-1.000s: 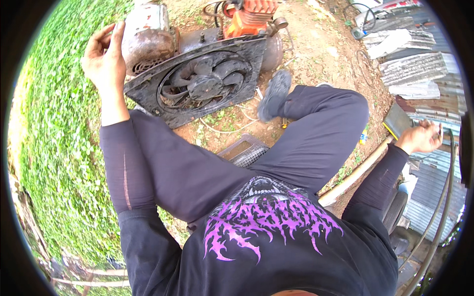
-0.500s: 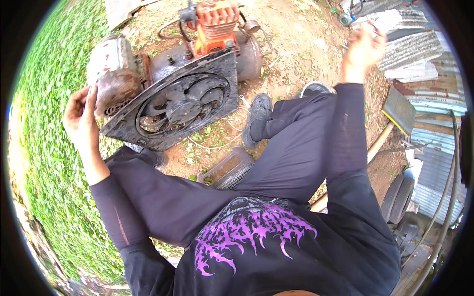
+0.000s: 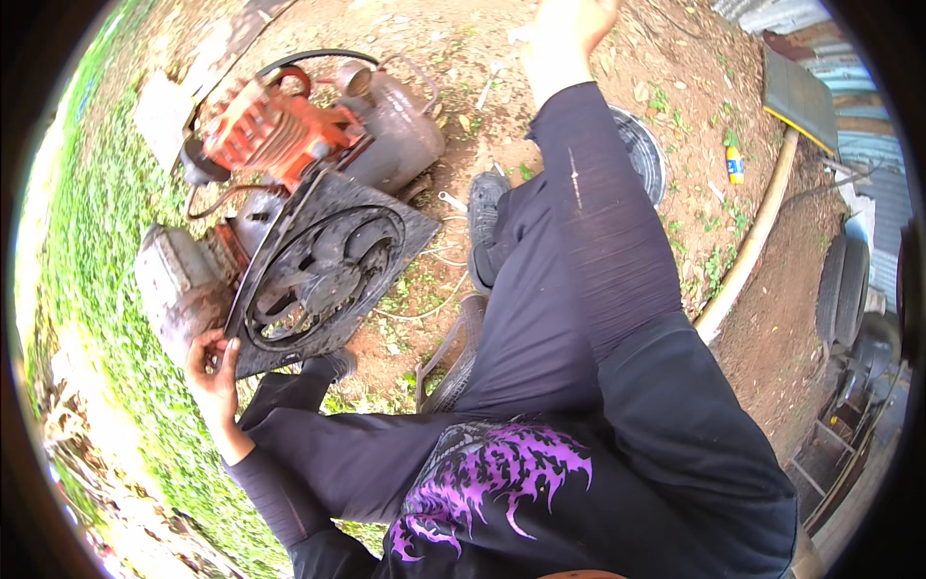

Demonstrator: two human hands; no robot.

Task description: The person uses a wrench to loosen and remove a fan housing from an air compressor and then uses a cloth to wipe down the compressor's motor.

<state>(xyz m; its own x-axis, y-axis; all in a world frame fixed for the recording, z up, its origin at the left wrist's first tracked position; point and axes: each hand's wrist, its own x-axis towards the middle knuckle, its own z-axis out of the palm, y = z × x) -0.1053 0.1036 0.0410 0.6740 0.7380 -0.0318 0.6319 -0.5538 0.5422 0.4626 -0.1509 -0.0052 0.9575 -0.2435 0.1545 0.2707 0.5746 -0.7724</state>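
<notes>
My left hand (image 3: 214, 376) is at the lower left corner of a black radiator fan in a square frame (image 3: 395, 214), its fingers closed on the frame's edge. The fan leans on a rusty compressor: grey tank (image 3: 395, 135), orange pump head (image 3: 265, 130) and weathered motor (image 3: 178, 280). My right arm reaches up to the top edge, where my right hand (image 3: 569, 29) is washed out and partly cut off; its fingers and anything in them cannot be made out.
A round metal tub (image 3: 641, 159) is beside my knee. A yellow bottle (image 3: 734, 164) and a long-handled tool with a flat dark head (image 3: 799, 87) lie to the right. Tyres (image 3: 837, 289) and corrugated sheets (image 3: 873, 198) are along the right side. A plastic crate (image 3: 444, 381) lies between my legs.
My right hand has swung from the far right up to the top centre. My left hand has come down onto the fan's corner. The view has shifted and turned.
</notes>
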